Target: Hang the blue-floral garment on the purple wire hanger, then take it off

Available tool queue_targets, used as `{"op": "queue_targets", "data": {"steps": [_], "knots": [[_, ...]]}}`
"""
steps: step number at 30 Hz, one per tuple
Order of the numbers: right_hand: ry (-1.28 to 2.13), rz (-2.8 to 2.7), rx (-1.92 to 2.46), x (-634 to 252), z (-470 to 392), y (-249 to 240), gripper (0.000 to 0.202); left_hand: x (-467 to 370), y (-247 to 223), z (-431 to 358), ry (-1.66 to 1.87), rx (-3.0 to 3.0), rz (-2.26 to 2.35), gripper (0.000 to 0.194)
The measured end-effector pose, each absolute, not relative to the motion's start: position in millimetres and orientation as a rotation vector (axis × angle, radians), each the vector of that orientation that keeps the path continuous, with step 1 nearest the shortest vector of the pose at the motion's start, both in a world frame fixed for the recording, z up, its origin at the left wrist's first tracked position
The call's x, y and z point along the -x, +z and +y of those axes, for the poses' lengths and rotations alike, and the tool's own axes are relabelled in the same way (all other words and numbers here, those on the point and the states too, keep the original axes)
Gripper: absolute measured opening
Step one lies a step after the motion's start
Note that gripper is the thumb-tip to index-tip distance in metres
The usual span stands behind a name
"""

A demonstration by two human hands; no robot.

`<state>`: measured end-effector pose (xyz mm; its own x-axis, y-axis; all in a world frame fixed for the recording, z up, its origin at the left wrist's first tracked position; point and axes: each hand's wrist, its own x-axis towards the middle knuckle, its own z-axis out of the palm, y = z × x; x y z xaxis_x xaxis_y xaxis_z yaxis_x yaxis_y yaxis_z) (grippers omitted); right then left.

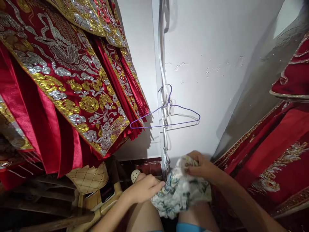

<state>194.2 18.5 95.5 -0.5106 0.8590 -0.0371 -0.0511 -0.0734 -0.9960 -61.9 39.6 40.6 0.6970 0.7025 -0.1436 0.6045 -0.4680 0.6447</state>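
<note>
A bunched white cloth with a green, blue and yellow print (178, 195) lies above the knees, partly smeared by motion. My left hand (146, 188) is closed on its left edge, thumb on top. At its upper right, my right hand (201, 166) pinches a fold between bent fingers. What garment it is cannot be made out. Beyond the hands, a bare purple wire hanger (166, 126) hangs by its hook from a white strap (162, 64) in front of the wall.
Red costumes with gold and silver sequins (96, 103) hang at the left, close to the hanger. Another red beaded garment (277, 154) hangs at the right. Below left stand a bamboo chair (108, 206), a quilted tan item (90, 177) and a dark phone-like object (107, 193).
</note>
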Motion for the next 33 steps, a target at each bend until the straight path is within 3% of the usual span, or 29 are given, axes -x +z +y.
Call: {"op": "queue_targets", "data": {"steps": [4,7,10,14,22,27,31,33], "knots": [[0.962,-1.689,1.127,-204.5,43.8,138.3,0.009,78.7,67.3,52.0,0.104,-2.431,1.232,0.064],[0.675,-1.635,1.157,-203.9,82.9,144.9,0.04,94.1,101.6,63.3,-0.028,-2.554,1.565,0.056],[0.611,-1.61,1.138,-204.8,126.0,128.7,0.047,107.9,130.8,69.1,-0.117,-2.49,1.877,0.047],[0.603,-1.615,1.167,-211.2,158.6,100.0,0.016,118.4,147.8,75.7,0.108,-2.515,1.988,0.035],[0.44,-1.44,1.315,-252.7,141.0,98.0,0.024,98.2,151.5,93.9,0.785,-2.536,1.924,0.021],[0.534,-1.464,1.279,-242.8,116.8,105.4,0.022,66.9,172.8,105.4,1.161,-2.542,1.672,0.015],[0.564,-1.564,1.223,-238.3,92.7,105.2,0.011,53.6,187.4,120.9,1.33,-2.551,1.357,0.025],[0.474,-1.552,1.251,-249.4,85.1,107.1,0.032,54.3,189.9,126.7,1.387,-2.553,1.266,0.028]]}}
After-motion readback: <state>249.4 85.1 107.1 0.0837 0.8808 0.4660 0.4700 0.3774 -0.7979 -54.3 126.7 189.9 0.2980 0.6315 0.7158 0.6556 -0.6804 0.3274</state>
